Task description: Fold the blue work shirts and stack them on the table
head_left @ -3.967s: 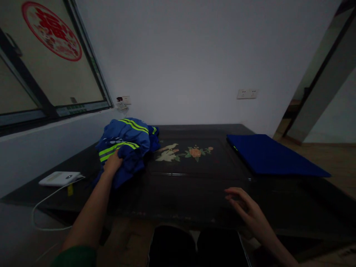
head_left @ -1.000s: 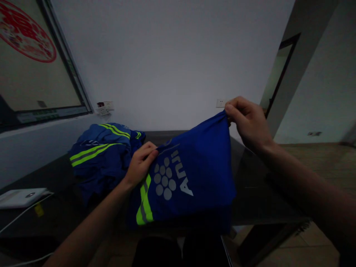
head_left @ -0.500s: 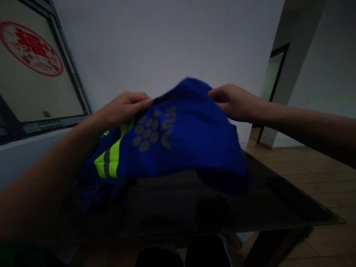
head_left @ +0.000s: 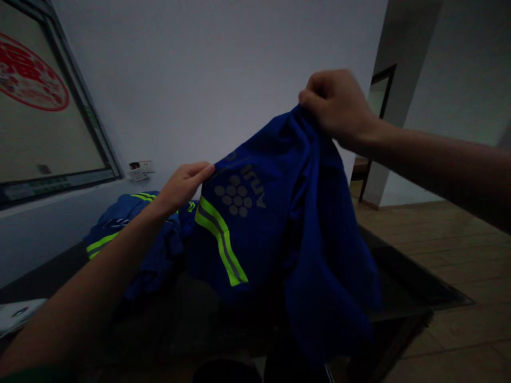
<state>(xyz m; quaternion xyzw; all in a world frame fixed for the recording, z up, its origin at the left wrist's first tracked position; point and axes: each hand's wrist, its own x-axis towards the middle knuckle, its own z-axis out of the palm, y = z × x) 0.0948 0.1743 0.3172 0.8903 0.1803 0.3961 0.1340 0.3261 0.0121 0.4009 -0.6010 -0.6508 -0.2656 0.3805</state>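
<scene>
"Anji" (head_left: 256, 186) on the blue garment (head_left: 267, 234), cut-off "福" (head_left: 26, 66) on the window (head_left: 75, 143)

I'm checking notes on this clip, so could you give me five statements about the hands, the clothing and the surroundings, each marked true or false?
1. The right hand appears higher in the view than the left hand. True.
2. The left hand is flat on the table. False: its fingers pinch the edge of the blue garment.
3. The held garment's stripe is red. False: it is yellow-green with a grey band.
4. A heap of clothes lies beyond the left forearm. True.
5. The window bears a red decoration. True.
</scene>
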